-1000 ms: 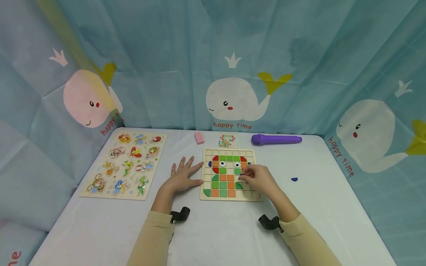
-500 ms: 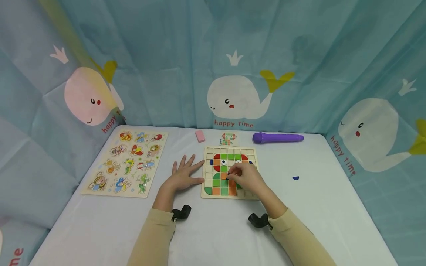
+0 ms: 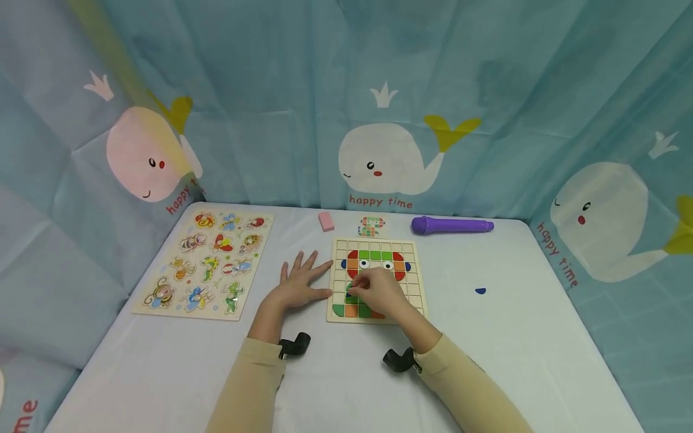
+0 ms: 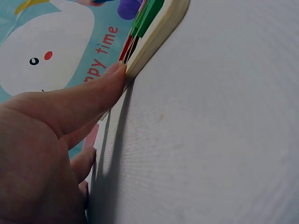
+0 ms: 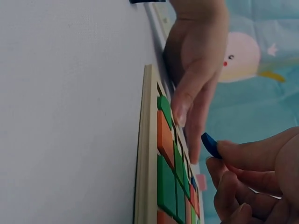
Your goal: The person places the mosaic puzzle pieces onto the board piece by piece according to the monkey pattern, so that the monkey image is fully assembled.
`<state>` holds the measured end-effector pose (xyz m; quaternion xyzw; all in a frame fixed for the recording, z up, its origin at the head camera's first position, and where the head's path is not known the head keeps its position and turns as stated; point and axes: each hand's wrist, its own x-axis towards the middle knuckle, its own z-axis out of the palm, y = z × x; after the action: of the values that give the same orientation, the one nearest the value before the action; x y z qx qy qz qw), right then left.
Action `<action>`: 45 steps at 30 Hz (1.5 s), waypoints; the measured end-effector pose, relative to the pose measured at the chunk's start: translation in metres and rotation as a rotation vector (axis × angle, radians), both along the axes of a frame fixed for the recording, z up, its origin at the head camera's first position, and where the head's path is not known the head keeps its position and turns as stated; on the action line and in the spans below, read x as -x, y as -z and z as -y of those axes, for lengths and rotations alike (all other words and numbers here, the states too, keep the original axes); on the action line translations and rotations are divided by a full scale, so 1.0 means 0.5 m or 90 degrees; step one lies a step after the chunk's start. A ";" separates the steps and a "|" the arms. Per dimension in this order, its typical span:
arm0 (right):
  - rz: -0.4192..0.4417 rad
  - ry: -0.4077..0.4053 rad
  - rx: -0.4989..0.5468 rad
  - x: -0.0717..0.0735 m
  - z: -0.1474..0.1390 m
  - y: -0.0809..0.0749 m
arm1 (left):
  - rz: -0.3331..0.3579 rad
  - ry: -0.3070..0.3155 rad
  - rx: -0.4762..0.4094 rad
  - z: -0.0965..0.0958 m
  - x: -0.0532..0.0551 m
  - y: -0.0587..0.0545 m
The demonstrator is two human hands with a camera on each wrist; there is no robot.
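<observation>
On the white table lies a wooden grid board (image 3: 417, 291) with red, orange, green and blue pieces and two eye pieces set in its squares. My right hand (image 3: 381, 293) is over the left part of the board and hides some squares. Between thumb and forefinger it pinches a small blue half-round piece (image 5: 211, 145), held just above the board in the right wrist view. My left hand (image 3: 296, 291) lies on the table with fingers spread, its thumb (image 4: 100, 91) and forefinger tip against the board's left edge.
A second blue half-round piece (image 3: 480, 291) lies right of the board. Behind it are a pink block (image 3: 326, 221), a pattern card (image 3: 372, 227) and a purple toy microphone (image 3: 452, 225). An insect puzzle board (image 3: 213, 264) lies at left. A whale-print curtain (image 3: 271, 150) surrounds the table.
My right hand has moved left across the board with the blue piece, from the right part to the left part. My left hand keeps its place at the board's edge.
</observation>
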<state>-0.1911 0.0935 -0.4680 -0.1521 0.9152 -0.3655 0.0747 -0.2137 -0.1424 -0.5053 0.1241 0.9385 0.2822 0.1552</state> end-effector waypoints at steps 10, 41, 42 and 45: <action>0.003 -0.006 -0.030 0.007 0.040 0.016 | 0.000 0.005 -0.006 0.001 0.001 -0.005; -0.007 -0.001 -0.131 0.005 0.079 0.022 | 0.002 0.004 0.005 -0.004 0.002 -0.003; -0.003 -0.008 -0.119 0.007 0.074 0.020 | 0.002 0.006 0.004 -0.003 0.002 -0.003; 0.006 -0.013 -0.071 0.015 0.055 0.010 | 0.001 0.010 0.002 -0.002 0.002 -0.004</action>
<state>-0.1988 0.0660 -0.4730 -0.1555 0.9321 -0.3141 0.0913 -0.2149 -0.1416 -0.5032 0.1309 0.9378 0.2799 0.1586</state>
